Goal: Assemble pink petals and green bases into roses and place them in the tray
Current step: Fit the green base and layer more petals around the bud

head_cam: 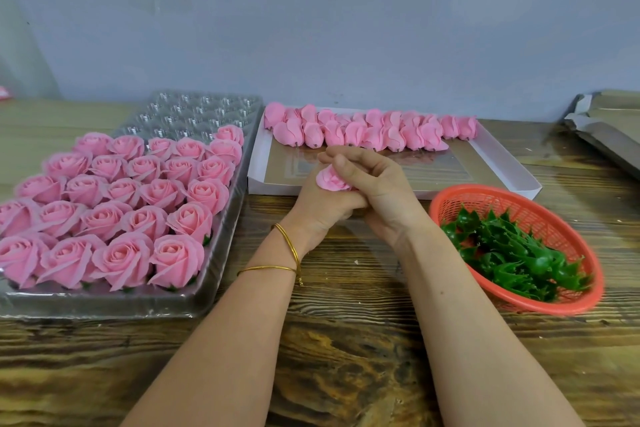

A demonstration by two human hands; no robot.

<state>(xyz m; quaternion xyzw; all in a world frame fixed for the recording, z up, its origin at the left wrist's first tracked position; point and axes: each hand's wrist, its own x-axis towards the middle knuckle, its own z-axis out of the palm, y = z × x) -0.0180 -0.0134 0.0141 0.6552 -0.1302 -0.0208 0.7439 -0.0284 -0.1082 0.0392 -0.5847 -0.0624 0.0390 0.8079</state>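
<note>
- We see both hands meeting over the counter [346,357], just in front of the white box [502,163].
- left hand [318,208]: comes in from below, grip curled round the bottom of a pink rose head [332,180]. Two gold bangles [287,246] sit on that wrist.
- right hand [377,184]: comes in from the side and above, grip narrow, thumb and fingers curled onto the outer petals of the same rose head.
- The rose head sits between the two hands, off the counter, with its open face up and to the left.
- We can't tell if a green base is fitted under it, since the hands cover the underside.
- tray [104,305]: clear plastic, on the left of the counter. Finished roses [138,191] fill the near rows and the far cells are bare.
- The white box holds loose pink petal heads [363,130] lying on their sides in rows along its far edge.
- red basket [519,192]: on the right near the right forearm, with a heap of green bases [512,253] inside.
- Flat cardboard [609,125] lies at the far right.
</note>
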